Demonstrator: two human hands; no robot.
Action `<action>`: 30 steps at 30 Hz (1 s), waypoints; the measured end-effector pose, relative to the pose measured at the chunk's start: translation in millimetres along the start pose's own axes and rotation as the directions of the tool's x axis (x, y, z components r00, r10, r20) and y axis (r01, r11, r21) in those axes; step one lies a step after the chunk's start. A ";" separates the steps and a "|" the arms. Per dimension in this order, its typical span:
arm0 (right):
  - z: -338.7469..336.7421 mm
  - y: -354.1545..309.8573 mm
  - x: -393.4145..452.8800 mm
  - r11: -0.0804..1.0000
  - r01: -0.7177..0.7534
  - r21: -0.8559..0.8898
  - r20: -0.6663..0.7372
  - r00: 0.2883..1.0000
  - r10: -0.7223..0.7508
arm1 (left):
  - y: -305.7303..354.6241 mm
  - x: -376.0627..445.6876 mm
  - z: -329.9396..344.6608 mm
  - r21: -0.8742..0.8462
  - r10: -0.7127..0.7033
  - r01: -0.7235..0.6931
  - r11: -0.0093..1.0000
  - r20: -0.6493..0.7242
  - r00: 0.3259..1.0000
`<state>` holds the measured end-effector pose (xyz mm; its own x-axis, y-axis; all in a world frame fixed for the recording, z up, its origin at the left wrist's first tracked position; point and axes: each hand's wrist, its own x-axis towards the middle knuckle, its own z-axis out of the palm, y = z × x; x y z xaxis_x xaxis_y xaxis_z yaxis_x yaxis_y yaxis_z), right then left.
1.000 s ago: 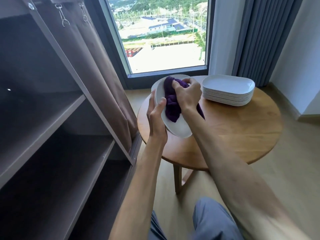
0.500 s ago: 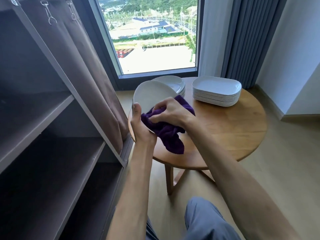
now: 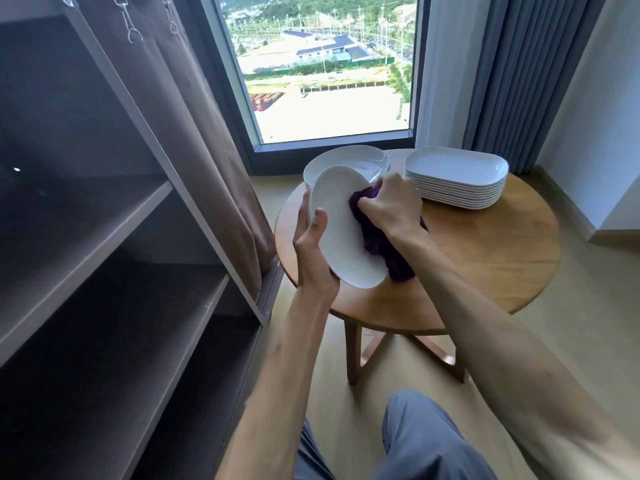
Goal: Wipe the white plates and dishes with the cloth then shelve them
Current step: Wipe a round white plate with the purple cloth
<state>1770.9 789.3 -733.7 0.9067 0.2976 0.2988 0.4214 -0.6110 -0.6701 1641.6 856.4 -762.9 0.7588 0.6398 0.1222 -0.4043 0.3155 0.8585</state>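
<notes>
Gripping tilted plate [image 3: 341, 233], right hand [image 3: 389, 206] bunching cloth [image 3: 381, 244]

White plate [image 3: 341, 223], purple cloth [image 3: 377, 242], wooden table [image 3: 485, 258], grey curtain [image 3: 512, 71]

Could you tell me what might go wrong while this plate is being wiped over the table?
The left hand holds the tilted white plate by one edge only, so pressure from the purple cloth in the right hand might make it slip. A drop would likely hit the wooden table or the stack of round plates just behind it.
</notes>
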 end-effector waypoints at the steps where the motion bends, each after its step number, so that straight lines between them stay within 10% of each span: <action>1: -1.2 -3.4 2.4 0.998 -0.021 0.066 -0.029 0.999 0.023 | -0.1 -0.7 2.6 0.024 0.005 -0.005 1.000 0.017 1.000; 10: -17.8 -28.8 -3.4 0.814 0.048 0.578 0.001 0.998 -0.059 | 12.2 7.0 24.8 0.221 0.080 -0.079 0.972 0.004 0.997; 18: -22.9 -24.0 -34.5 0.780 0.277 0.561 0.249 0.842 -0.478 | 27.1 16.8 16.8 0.155 0.119 -0.109 0.982 -0.056 0.991; 22: -15.0 -2.7 -36.3 0.942 0.178 0.285 0.444 0.846 -0.294 | 35.2 20.5 4.2 0.154 0.202 -0.193 0.969 -0.043 0.978; 30: -11.0 26.3 -4.7 0.954 -0.185 0.236 0.023 0.983 0.185 | 34.5 13.1 -20.1 -0.200 -0.004 -0.039 0.979 -0.214 0.977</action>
<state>1778.0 763.8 -745.3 0.9683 0.1964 0.1544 0.2305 -0.4646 -0.8550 1627.3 889.7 -741.7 0.6338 0.7734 0.0091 -0.5276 0.4238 0.7362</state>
